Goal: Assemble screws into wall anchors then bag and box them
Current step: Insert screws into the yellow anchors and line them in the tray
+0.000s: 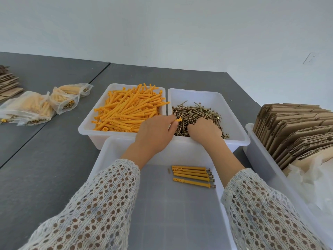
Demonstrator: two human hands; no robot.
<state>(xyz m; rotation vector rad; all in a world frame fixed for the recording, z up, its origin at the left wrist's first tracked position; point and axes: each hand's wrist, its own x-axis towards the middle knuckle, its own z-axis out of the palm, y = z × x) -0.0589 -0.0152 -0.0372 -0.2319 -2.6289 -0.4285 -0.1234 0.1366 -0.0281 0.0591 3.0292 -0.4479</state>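
A grey table is shown with three white plastic tubs at its centre. The far left tub is filled with loose orange wall anchors; the far right tub holds a heap of brass-coloured screws. The near tub contains five assembled anchors, laid side by side with screw heads pointing right.

The left hand is held over the rims between the two far tubs, and a single orange anchor is pinched in its fingers, only the flared end being visible. The right hand is lowered into the screw heap with fingers curled down; whether a screw is gripped cannot be told. The two hands are near each other but apart.

At far left, filled clear bags lie on the table beside flat cardboard pieces. At right, a fourth tub holds upright folded cardboard boxes.
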